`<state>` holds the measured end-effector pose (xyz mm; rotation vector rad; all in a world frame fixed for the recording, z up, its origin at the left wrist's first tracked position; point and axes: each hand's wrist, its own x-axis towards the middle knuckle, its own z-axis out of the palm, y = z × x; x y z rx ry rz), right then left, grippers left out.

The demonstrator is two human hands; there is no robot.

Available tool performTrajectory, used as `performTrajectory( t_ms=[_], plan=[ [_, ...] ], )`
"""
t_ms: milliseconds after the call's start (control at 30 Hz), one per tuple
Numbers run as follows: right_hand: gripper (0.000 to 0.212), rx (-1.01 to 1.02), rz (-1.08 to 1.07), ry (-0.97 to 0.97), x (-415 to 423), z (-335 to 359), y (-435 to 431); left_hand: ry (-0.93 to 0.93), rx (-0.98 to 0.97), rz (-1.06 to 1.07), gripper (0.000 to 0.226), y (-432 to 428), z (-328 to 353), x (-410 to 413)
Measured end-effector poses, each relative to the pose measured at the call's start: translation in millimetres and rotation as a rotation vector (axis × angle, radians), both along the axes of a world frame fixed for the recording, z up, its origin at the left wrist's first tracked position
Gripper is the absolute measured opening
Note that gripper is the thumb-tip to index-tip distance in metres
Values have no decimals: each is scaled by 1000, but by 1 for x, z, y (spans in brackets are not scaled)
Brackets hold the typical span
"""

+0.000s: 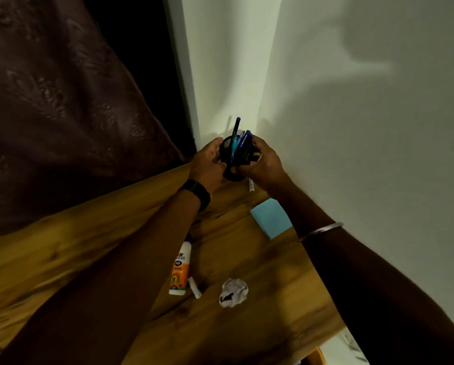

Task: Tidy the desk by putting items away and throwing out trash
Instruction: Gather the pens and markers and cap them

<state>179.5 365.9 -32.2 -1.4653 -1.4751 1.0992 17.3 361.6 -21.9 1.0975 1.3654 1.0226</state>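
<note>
Black mesh pen holder [226, 148] gripped by left hand [207, 164] and right hand [262, 164], arms outstretched over desk [247, 259].

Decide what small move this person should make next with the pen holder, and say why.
Probably set the pen holder down upright in the back corner. Both the left hand and right hand grip it there, while the glue bottle and crumpled paper lie loose on the desk.
</note>
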Motion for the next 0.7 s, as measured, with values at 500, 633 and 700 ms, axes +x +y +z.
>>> performTrajectory(
  t_ms=[500, 633, 700],
  plan=[
    [74, 33, 52, -46, 2, -29, 50, 153, -17, 115, 62, 41, -43, 8],
    [78, 16, 62, -48, 4, -37, 52, 156, -38, 99, 65, 40, -46, 7],
    [86, -9, 73, -69, 7, -40, 52, 177, -48, 84, 68, 39, -47, 6]
  ],
)
